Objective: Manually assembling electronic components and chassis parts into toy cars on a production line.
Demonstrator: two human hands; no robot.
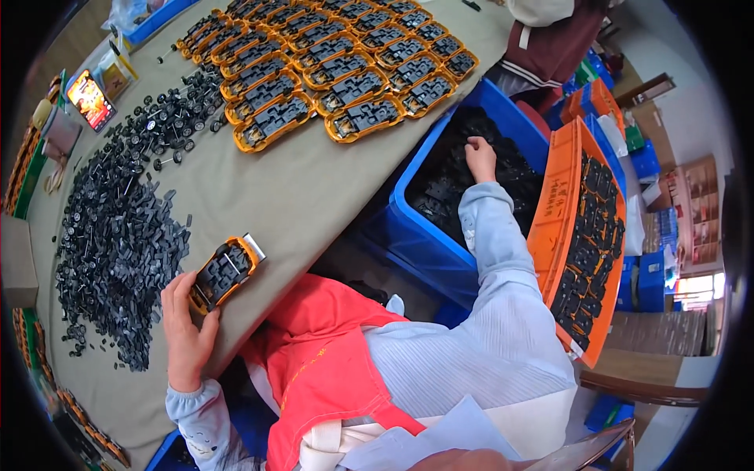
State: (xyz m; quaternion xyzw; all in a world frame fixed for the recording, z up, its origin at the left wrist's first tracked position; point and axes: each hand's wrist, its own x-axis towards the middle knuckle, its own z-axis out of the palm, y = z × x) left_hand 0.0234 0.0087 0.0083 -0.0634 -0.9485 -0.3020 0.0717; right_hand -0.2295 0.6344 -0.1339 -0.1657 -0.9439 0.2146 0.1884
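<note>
Left hand (188, 326) clamped an orange plastic toy-car shell (224, 273) at the table's (298, 188) edge while right hand (481, 157), at two o'clock, dug, grip hidden, into the blue plastic bin of black parts (440, 235), seemingly fetching the next insert.

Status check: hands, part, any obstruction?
Left hand grips orange toy car body at table edge. Right hand in blue bin, among black parts. Nothing blocking.

Orange tray (554, 206) of black parts
</note>
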